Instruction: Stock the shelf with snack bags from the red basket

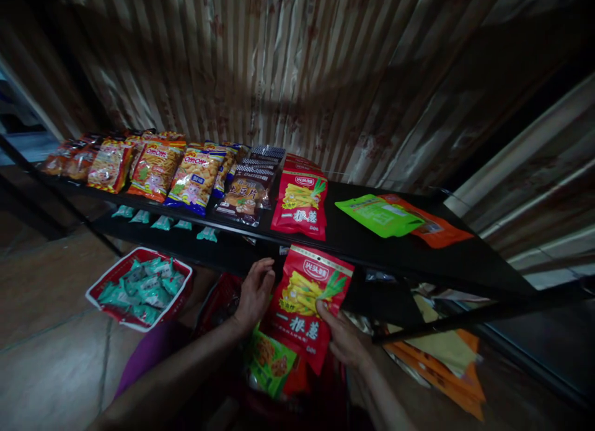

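A red snack bag [313,282] with yellow sticks and a green onion printed on it hangs in front of the shelf edge. My right hand [346,335] grips its right side, thumb across the front. My left hand [255,291] is raised just left of the bag, fingers loosely bent and apart, with nothing seen in them. Matching red bags [301,201] stand on the shelf right behind. Below the held bag, a green snack packet [269,363] lies in a dark red basket [211,307], partly hidden by my arms.
The black shelf [362,251] carries brown chip bags [246,192], blue-edged snack bags [195,177], and green [379,215] and orange pouches [441,229] lying flat. A red-and-white basket [174,304] of teal packets stands on the floor. Orange packages [437,363] lie lower right.
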